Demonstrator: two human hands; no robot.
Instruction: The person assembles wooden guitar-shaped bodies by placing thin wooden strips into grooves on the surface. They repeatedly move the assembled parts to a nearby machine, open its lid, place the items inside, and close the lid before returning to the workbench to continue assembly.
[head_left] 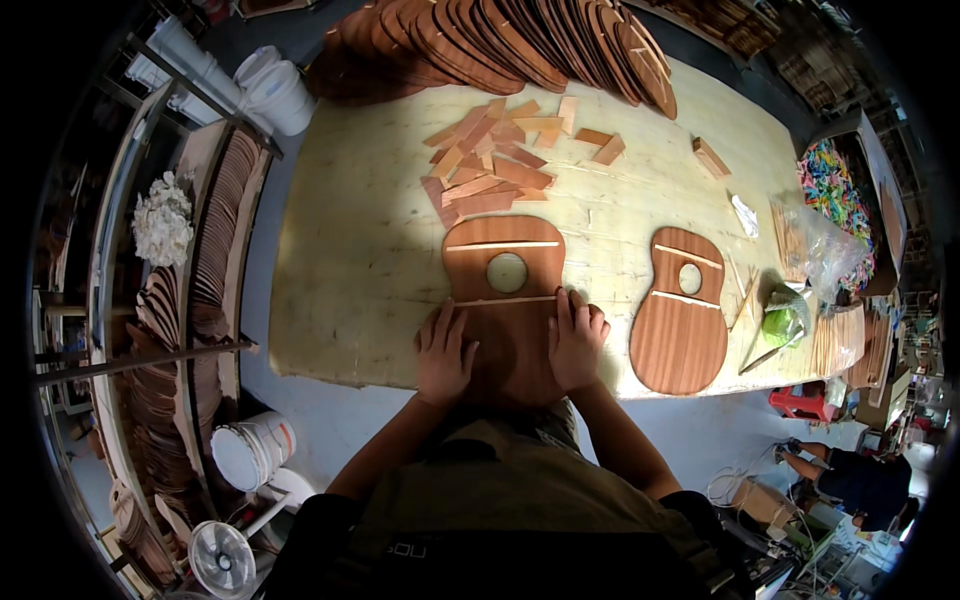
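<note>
Both my hands lie flat, palms down and fingers spread, gripping nothing, on the lower half of a guitar-shaped board (pixel 505 300) at the near edge of the desk (pixel 350 260). My left hand (pixel 443 350) covers the board's lower left part; my right hand (pixel 576 338) covers its lower right, fingertips touching a thin pale strip (pixel 500 300) that crosses the board just below its round hole (pixel 507 272). A second pale strip (pixel 503 245) crosses above the hole. To the right of my right hand, apart from it, lies a second board (pixel 680 315) of the same shape with two strips. Beyond my hands sits a loose heap of small wood pieces (pixel 490 165), and farther off a fanned row of brown boards (pixel 500 45). Left of my left hand, beside the desk, stand white buckets (pixel 270 90).
</note>
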